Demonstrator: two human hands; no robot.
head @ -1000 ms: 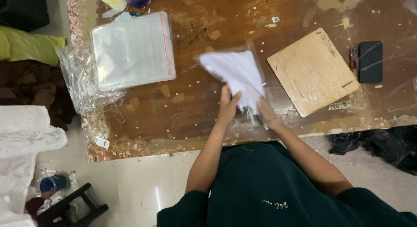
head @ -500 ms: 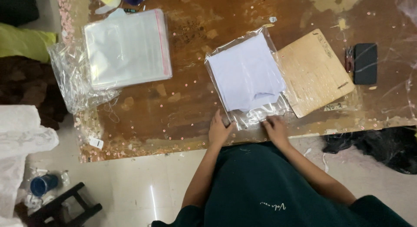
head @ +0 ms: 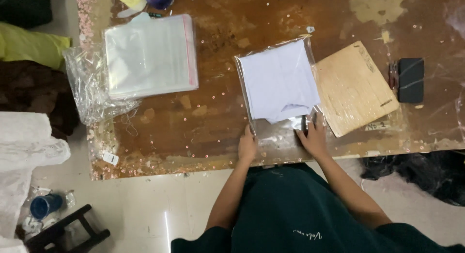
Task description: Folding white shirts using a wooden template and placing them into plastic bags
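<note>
A folded white cloth (head: 280,81) lies inside a clear plastic bag (head: 278,132) flat on the brown table (head: 213,117). My left hand (head: 247,145) presses the bag's near left corner. At the near right corner my right hand (head: 314,136) holds down the bag's open flap. Both hands lie flat with fingers on the plastic, just below the cloth's lower edge.
A wooden board (head: 354,87) lies right of the bag, partly under it. A stack of clear bags (head: 150,54) sits at the left on crumpled plastic (head: 89,88). A dark phone (head: 410,79) is far right. White fabric (head: 24,146), a stool (head: 68,231) and a blue cup (head: 46,204) are on the floor at left.
A second ago both hands held the white cloth up loose; it then went into the clear bag, which now lies flat with both hands at its near end.
</note>
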